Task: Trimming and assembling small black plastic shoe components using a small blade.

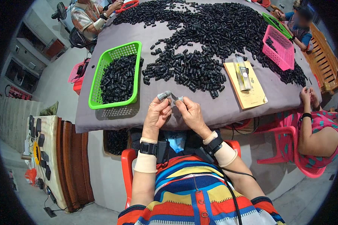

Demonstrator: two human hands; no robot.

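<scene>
My left hand [158,113] and my right hand [192,113] are raised close together over the near edge of the table, both with bent, pinching fingers. Grey wrapping covers the left index finger [164,95], and a similar grey covering shows at the right fingertips. A small, thin dark piece [173,96] sticks out from the right fingertips toward the left hand; its kind is too small to tell. Whatever the left fingers pinch is hidden. Just beyond the hands lies a pile of short black cylindrical pieces [187,69].
A green basket [138,67] of black pieces stands on the left; a pink basket [287,56] and another green basket [268,17] are far right. A yellow notebook [255,97] bears a clear plastic object [244,80]. Other people sit around the grey-covered table [105,122].
</scene>
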